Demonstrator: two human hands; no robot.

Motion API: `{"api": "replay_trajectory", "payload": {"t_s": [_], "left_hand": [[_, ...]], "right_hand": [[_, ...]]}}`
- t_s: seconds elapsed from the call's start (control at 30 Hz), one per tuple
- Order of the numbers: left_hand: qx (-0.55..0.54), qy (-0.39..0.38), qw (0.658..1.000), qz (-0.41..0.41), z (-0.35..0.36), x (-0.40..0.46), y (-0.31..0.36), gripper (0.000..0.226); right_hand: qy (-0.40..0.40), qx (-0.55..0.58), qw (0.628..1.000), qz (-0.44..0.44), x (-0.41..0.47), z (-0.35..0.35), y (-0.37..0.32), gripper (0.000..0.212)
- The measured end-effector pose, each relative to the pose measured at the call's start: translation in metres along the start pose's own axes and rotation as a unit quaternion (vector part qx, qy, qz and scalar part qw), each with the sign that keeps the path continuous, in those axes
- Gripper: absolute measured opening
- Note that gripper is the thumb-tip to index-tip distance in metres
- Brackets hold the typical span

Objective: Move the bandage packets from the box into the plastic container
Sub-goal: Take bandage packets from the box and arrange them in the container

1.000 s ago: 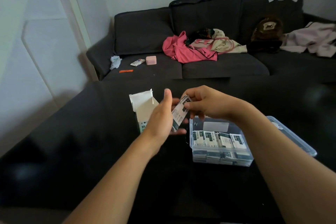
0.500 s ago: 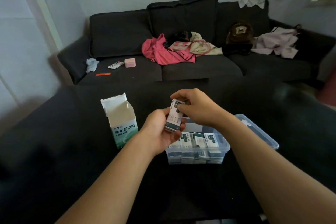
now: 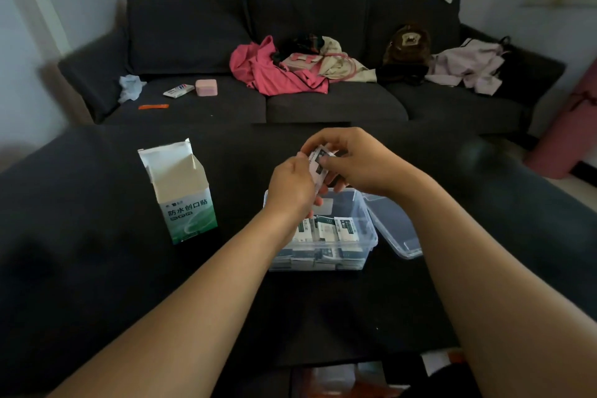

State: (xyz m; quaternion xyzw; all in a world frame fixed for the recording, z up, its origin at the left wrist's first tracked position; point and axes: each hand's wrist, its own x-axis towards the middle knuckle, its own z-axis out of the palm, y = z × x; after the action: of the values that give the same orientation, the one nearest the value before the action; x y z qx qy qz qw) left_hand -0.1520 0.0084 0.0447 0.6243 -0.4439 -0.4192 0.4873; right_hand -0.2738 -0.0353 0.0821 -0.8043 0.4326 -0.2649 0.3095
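Both hands had shifted over the plastic container (image 3: 365,220); left hand (image 3: 290,186) and right hand (image 3: 350,160) pinched bandage packets (image 3: 318,161) between curled fingers, release judged imminent.

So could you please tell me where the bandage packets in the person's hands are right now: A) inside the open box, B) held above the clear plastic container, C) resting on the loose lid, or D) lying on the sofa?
B: both the left hand and right hand grip the bandage packets above the plastic container, well right of the box.
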Motion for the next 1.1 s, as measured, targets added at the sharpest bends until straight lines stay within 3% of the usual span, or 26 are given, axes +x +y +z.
{"api": "replay_trajectory", "payload": {"t_s": [0.13,0.2,0.27,0.33,0.43,0.53,0.63,0.87,1.1], "left_hand": [[0.029,-0.055,0.998,0.017,0.001,0.004,-0.001,0.061],[0.142,-0.042,0.984,0.098,-0.006,0.009,-0.005,0.056],[0.275,-0.039,0.941,0.195,-0.014,0.011,-0.013,0.034],[0.370,-0.103,0.893,0.234,-0.018,0.015,-0.021,0.018],[0.431,-0.201,0.850,0.224,-0.016,0.017,-0.031,0.024],[0.462,-0.245,0.821,0.231,-0.012,0.018,-0.033,0.033],[0.483,-0.253,0.818,0.184,-0.009,0.022,-0.028,0.059],[0.512,-0.292,0.795,0.142,0.001,0.030,-0.024,0.091],[0.530,-0.307,0.778,0.142,0.000,0.034,-0.026,0.075]], "right_hand": [[-0.006,0.003,1.000,0.017,-0.003,-0.007,0.009,0.020],[-0.017,0.001,0.999,0.038,-0.006,-0.016,0.013,0.018],[-0.027,-0.012,0.998,0.061,-0.008,-0.026,0.018,0.019],[-0.043,-0.051,0.994,0.083,-0.011,-0.035,0.025,0.022],[-0.097,-0.114,0.982,0.111,-0.012,-0.035,0.033,0.023],[-0.122,-0.135,0.976,0.122,-0.009,-0.027,0.037,0.026],[-0.104,-0.137,0.977,0.124,-0.008,-0.028,0.040,0.027],[-0.087,-0.131,0.980,0.121,-0.006,-0.031,0.044,0.025],[-0.103,-0.176,0.972,0.115,-0.004,-0.025,0.047,0.027]]}}
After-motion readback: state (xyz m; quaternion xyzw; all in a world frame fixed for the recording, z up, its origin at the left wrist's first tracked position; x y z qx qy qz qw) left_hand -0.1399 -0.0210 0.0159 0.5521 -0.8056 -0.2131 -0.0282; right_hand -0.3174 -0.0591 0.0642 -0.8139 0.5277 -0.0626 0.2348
